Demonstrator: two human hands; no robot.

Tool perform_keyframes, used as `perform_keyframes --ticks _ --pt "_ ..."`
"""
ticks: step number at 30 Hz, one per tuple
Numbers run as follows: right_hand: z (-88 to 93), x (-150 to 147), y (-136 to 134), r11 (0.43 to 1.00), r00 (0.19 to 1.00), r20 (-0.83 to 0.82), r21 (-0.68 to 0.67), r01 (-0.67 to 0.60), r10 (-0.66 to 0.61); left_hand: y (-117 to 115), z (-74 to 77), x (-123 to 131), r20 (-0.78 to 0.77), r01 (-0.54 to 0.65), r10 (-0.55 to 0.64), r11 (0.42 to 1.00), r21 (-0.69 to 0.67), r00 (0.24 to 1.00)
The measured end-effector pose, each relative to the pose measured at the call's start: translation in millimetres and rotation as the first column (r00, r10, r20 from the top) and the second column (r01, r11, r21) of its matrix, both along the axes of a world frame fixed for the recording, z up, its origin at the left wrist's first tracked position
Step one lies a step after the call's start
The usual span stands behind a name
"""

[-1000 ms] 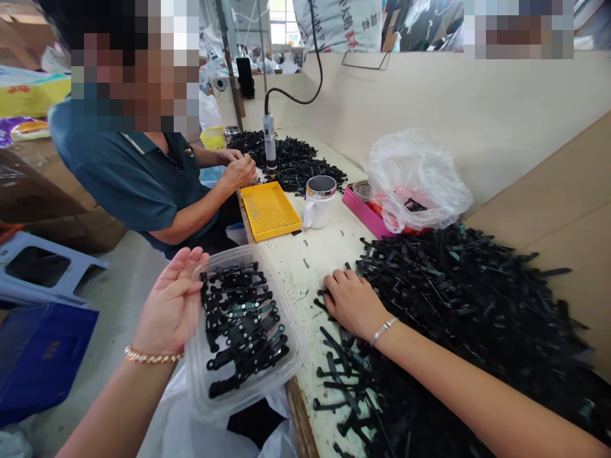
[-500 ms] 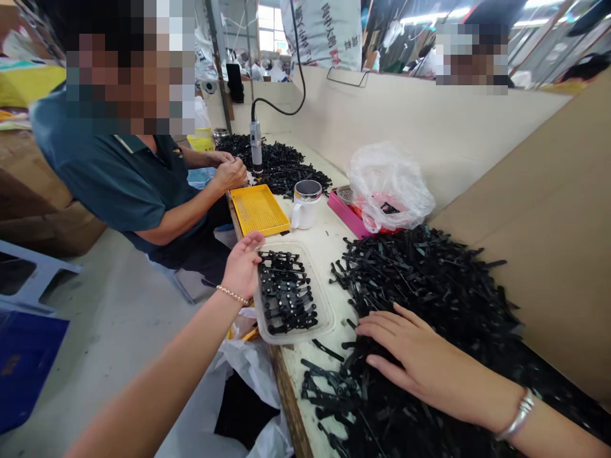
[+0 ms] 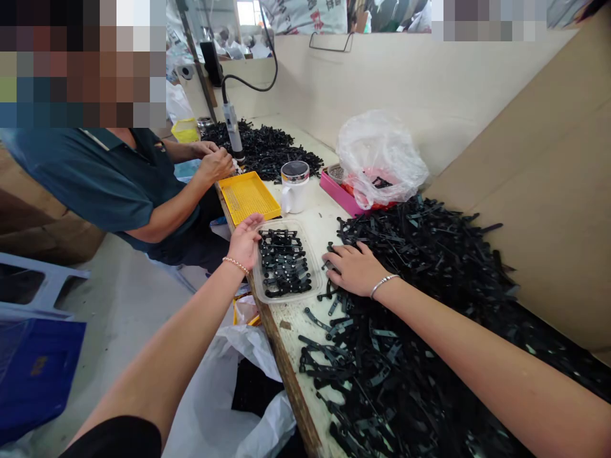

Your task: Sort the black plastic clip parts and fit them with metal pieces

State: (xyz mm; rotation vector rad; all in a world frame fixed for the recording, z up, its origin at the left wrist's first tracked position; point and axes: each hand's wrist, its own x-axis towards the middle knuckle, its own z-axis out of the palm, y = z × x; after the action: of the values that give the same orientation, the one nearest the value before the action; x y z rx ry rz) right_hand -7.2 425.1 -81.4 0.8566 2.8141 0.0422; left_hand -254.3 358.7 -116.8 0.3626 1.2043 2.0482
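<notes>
Blue plastic crate (image 3: pixel 33 375) on floor, far left. White plastic sack (image 3: pixel 205 407) below bench edge. Co-worker's hands (image 3: pixel 214 164) together near far bench end; held item too small to tell. Yellow perforated tray (image 3: pixel 248 197) lies near them on the bench (image 3: pixel 310 222). Left hand (image 3: pixel 244 242): open, fingers loosely extended, touching left rim of clear plastic tray (image 3: pixel 305 254); no firm grasp seen. Tray lies flat on bench, holding rows of black plastic parts (image 3: pixel 284 264). Right hand (image 3: pixel 354 269): open, palm down, relaxed, resting on edge of loose heap of black plastic parts (image 3: pixel 420 267), just beside tray. White mug (image 3: pixel 294 194), pink tray (image 3: pixel 334 194), crumpled clear plastic bag (image 3: pixel 382 159) stand beyond.
</notes>
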Motion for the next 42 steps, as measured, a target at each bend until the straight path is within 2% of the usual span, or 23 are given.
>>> perform_keyframes --ticks 4,6,12,15,17,18,20,22,24,25,27,28,32,35,39,42 --pt "11.5 26 -17 0.982 0.985 -0.018 0.082 -0.169 0.171 1 -1.3 3 -0.026 -0.026 0.026 1.000 -0.007 0.999" --pt "19.5 42 -25 0.971 0.976 -0.022 0.101 -0.214 0.218 3 -2.2 5 -0.041 -0.046 0.045 0.999 -0.014 0.998" --pt "32.7 89 -34 0.983 0.976 -0.119 0.057 -0.177 0.182 3 -1.6 11 -0.114 -0.108 0.099 0.992 -0.069 0.988" --pt "36.2 104 -41 0.984 0.976 -0.119 0.032 -0.178 0.180 -13 4.0 19 -0.163 -0.190 0.177 0.979 -0.069 0.971" --pt "41.0 107 -46 0.984 0.977 -0.121 0.020 -0.176 0.177 -38 8.8 34 -0.270 -0.255 0.239 0.967 -0.024 0.933" --pt "44.3 106 -47 0.986 0.977 -0.127 0.011 -0.169 0.169 -55 10.7 45 -0.387 -0.277 0.260 0.961 0.011 0.885" --pt "51.4 97 -45 0.987 0.977 -0.143 -0.005 -0.158 0.156 -94 13.1 73 -0.673 -0.245 0.215 0.968 0.052 0.708" --pt "56.6 79 -36 0.988 0.977 -0.147 -0.009 -0.156 0.153 -135 13.1 108 -0.879 -0.101 0.025 0.994 -0.027 0.476" --pt "56.3 56 -22 0.993 0.984 -0.132 -0.003 -0.121 0.119 -166 11.6 141 -0.944 0.059 -0.204 0.979 -0.195 0.259" --pt "53.4 44 -15 0.997 0.989 -0.122 0.006 -0.081 0.081 -177 10.5 155 -0.949 0.100 -0.274 0.960 -0.261 0.153" --pt "42.7 21 -2 1.000 0.994 -0.106 0.029 0.009 -0.006 -187 7.5 177 -0.927 0.088 -0.375 0.924 -0.373 0.000" --pt "35.7 10 4 0.999 0.995 -0.099 0.040 0.033 -0.029 -188 5.6 185 -0.913 0.058 -0.405 0.911 -0.408 -0.050" --pt "8.9 -15 13 0.992 0.994 -0.078 0.090 0.083 -0.076 -176 -5.1 198 -0.887 -0.064 -0.438 0.899 -0.433 -0.148" --pt "-0.1 -19 12 0.985 0.992 -0.084 0.135 0.107 -0.096 -169 -11.9 200 -0.881 -0.123 -0.429 0.903 -0.412 -0.202" --pt "4.3 -11 6 0.984 0.997 -0.064 0.166 0.063 -0.054 -167 -13.8 201 -0.854 -0.144 -0.449 0.893 -0.426 -0.263" --pt "13.3 2 -3 0.985 1.000 -0.024 0.170 0.000 0.005 -167 -13.6 200 -0.848 -0.133 -0.450 0.893 -0.430 -0.282"
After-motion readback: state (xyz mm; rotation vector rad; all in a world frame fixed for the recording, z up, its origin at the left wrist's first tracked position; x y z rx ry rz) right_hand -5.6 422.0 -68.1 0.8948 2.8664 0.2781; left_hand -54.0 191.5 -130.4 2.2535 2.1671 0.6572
